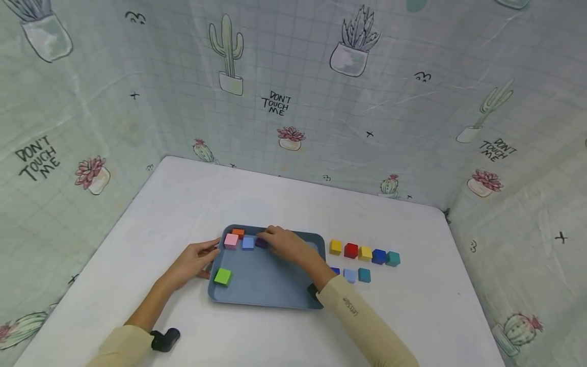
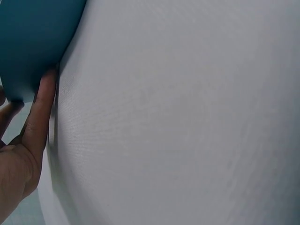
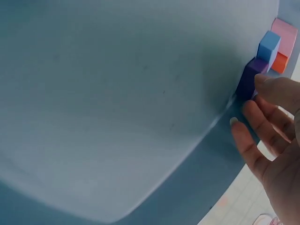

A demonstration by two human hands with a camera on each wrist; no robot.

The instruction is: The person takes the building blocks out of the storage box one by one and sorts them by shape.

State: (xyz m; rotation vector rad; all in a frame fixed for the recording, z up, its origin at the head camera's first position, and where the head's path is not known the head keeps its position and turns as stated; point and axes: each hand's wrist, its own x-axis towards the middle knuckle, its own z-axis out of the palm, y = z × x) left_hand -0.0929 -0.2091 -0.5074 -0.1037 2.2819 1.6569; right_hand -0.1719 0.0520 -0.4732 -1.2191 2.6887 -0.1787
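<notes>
At its far edge, the grey-blue tray holds a purple block, pinched between the thumb and fingers of my right hand. Beside that block lies a light blue block, with a pink block and an orange block in the far-left corner. My left hand grips the tray's left side; the left wrist view shows one finger along its outer wall. Near the front left inside the tray sits a green block.
Right of the tray, a row of blocks includes a red block and a teal block. A nearer row has a light blue block, partly beside my right forearm. A black object is at my left sleeve. Patterned cloth surrounds the white table.
</notes>
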